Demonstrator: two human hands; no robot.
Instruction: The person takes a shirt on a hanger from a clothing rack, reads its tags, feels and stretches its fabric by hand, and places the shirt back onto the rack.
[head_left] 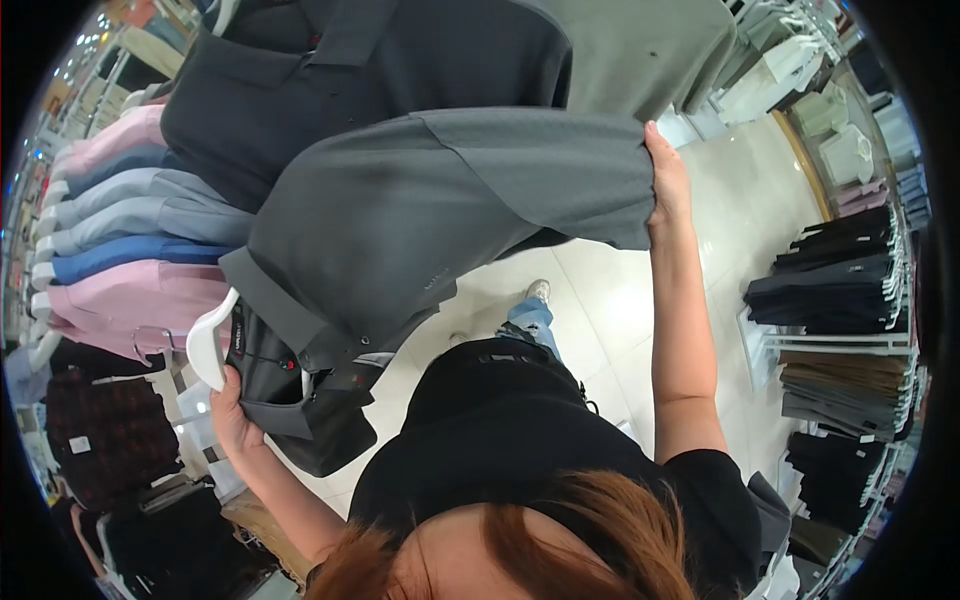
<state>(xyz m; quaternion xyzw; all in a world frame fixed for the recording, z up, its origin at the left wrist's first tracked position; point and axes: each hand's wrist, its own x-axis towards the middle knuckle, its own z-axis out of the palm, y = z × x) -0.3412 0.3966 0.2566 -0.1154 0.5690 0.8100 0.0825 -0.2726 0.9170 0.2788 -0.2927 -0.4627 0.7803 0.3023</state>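
A dark grey collared shirt [370,235] is stretched out sideways in front of me, still on a white hanger [209,340]. My left hand [236,415] is closed around the hanger beside the shirt's collar. At the other end, my right hand [668,180] pinches the hem of the outstretched sleeve, thumb at its top edge. Small lettering shows on the chest, and a red mark sits inside the neck. Right behind it hangs a darker navy shirt [430,60], with a grey-green garment [650,50] next to that.
On the left, a rail holds pink shirts [140,300], blue shirts [150,258] and a dark checked shirt [105,430]. Racks of dark folded trousers [825,290] line the right side. Pale floor tiles [610,290] lie beneath me.
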